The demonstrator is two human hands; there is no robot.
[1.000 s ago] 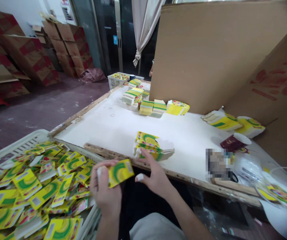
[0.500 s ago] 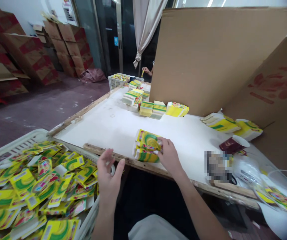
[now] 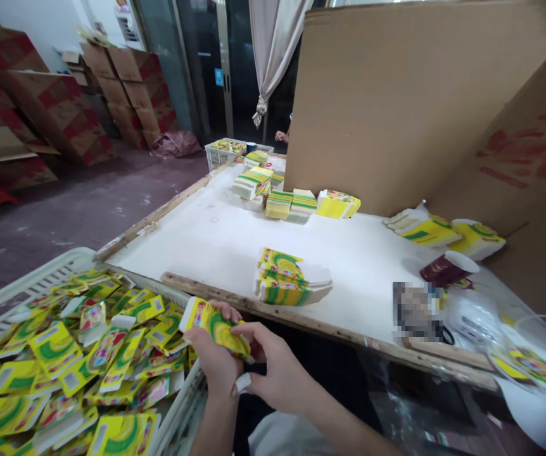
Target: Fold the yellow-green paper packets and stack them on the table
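Observation:
Both my hands meet just below the table's near edge, closed on one yellow and green flat carton [image 3: 218, 327]. My left hand [image 3: 216, 364] grips it from underneath, and my right hand [image 3: 273, 367] pinches its right end, with white tape on a fingertip. A short way beyond, on the white tabletop [image 3: 216, 240], lies a small stack of flat cartons [image 3: 285, 278]. At my left a white plastic crate [image 3: 30, 278] holds several loose cartons of the same print [image 3: 87, 354].
Several carton stacks [image 3: 296, 204] line the table's far side against tall cardboard sheets [image 3: 396, 107]. At the right lie more stacks [image 3: 434, 231], a dark red cup on its side [image 3: 446, 269] and a blurred object. Another person's hand [image 3: 281, 135] shows behind the cardboard. Boxes stand far left.
My right hand has left the stack on the table and come back to my left hand. My left hand, empty half a second ago, now holds a carton together with the right.

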